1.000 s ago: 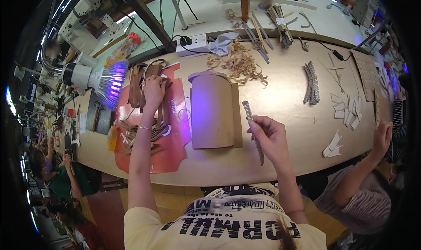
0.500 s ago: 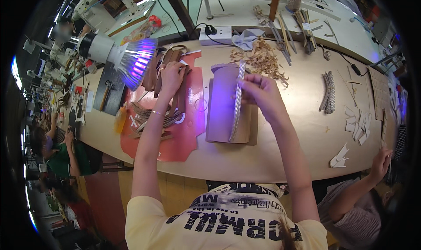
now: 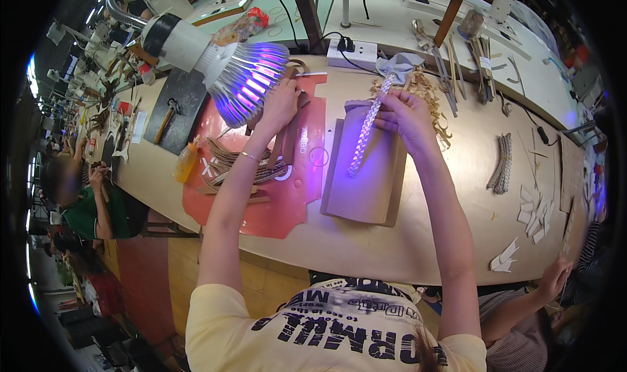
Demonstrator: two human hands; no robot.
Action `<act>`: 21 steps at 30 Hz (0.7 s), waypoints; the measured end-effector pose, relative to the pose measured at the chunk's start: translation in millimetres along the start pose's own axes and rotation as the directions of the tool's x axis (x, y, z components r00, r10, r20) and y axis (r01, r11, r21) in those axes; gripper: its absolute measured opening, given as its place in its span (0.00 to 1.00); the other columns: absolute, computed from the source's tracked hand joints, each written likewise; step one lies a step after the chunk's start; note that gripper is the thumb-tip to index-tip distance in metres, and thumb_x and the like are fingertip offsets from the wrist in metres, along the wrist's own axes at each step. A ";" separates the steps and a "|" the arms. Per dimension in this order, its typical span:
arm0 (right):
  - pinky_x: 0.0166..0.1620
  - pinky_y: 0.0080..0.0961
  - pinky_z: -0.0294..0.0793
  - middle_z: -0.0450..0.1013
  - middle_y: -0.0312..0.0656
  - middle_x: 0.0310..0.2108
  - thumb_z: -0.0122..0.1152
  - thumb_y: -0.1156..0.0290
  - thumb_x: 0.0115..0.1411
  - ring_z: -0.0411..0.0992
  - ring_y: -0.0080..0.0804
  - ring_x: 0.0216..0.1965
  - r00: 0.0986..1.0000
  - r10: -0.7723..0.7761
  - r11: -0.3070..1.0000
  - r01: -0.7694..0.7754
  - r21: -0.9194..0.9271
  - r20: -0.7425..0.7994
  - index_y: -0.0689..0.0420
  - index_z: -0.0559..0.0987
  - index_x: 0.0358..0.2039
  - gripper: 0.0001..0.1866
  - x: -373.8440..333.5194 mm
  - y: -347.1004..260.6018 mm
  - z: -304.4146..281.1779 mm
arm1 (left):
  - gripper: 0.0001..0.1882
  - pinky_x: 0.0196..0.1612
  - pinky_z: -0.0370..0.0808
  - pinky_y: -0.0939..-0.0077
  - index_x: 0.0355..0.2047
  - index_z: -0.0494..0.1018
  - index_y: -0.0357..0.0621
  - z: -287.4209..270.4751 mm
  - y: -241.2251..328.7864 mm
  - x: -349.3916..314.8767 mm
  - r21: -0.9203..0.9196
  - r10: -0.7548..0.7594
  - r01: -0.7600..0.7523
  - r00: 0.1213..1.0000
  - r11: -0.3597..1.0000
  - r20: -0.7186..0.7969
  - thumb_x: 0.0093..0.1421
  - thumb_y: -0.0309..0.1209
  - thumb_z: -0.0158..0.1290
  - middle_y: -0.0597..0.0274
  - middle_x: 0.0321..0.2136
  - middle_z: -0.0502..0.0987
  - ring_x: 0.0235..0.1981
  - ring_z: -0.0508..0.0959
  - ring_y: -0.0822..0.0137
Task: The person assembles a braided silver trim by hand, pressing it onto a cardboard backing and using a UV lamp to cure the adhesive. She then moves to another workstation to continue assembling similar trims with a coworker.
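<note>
The right hand (image 3: 406,118) is pinching a shiny pale braided strip (image 3: 367,129) near its top end, and the strip is slanting over a smooth tan curved block (image 3: 359,199); I cannot tell if they are touching. The left hand (image 3: 282,104) is resting by flat brown leather-like straps (image 3: 291,137) on a shiny red sheet (image 3: 281,215); I cannot tell if it is gripping. Pinching softly, without twisting, should be helping the braid hang straight

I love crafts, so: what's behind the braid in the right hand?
A tan rounded form shows behind most of the braid; the patch covered by braid and fingers can't be seen.
</note>
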State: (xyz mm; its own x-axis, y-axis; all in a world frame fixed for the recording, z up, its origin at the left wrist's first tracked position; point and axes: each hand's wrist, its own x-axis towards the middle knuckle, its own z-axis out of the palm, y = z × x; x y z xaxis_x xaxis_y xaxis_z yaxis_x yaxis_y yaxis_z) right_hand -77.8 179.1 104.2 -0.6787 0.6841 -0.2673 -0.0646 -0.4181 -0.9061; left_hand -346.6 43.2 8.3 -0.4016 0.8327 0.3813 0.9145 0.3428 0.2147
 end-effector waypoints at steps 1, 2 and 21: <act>0.31 0.21 0.81 0.75 0.40 0.29 0.62 0.70 0.60 0.78 0.28 0.27 1.000 -0.008 1.000 0.008 0.008 0.000 0.61 0.74 0.34 0.09 1.3 -0.5 2.0 | 0.06 0.45 0.65 0.56 0.34 0.73 0.43 -0.5 1.4 -0.6 -0.022 -0.046 0.046 0.999 0.999 0.017 0.60 0.30 0.49 0.56 0.35 0.75 0.43 0.74 0.53; 0.31 0.22 0.82 0.75 0.40 0.29 0.62 0.70 0.60 0.78 0.28 0.27 1.000 -0.017 1.000 0.017 0.017 -0.001 0.61 0.74 0.34 0.09 2.7 -1.3 3.9 | 0.06 0.44 0.65 0.56 0.35 0.72 0.42 -1.4 2.7 -1.7 -0.078 -0.043 0.041 0.999 0.996 -0.032 0.60 0.30 0.49 0.55 0.35 0.75 0.41 0.74 0.53; 0.32 0.19 0.79 0.74 0.39 0.30 0.62 0.68 0.60 0.76 0.25 0.27 1.000 -0.012 0.997 0.011 -0.076 -0.021 0.60 0.74 0.38 0.11 6.7 -2.4 10.1 | 0.13 0.40 0.73 0.80 0.41 0.73 0.37 -9.5 -39.2 -59.6 -0.605 -0.340 0.167 0.923 0.779 -0.183 0.70 0.35 0.45 0.61 0.34 0.80 0.34 0.77 0.75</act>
State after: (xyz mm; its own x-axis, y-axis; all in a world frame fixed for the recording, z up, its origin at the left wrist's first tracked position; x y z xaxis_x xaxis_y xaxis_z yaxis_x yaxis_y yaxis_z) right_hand -89.5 178.7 107.9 -0.6620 0.7018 -0.2630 -0.0162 -0.3642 -0.9312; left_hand -359.0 -24.0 -14.3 -0.6899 0.5723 0.4432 0.6161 0.1428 0.7746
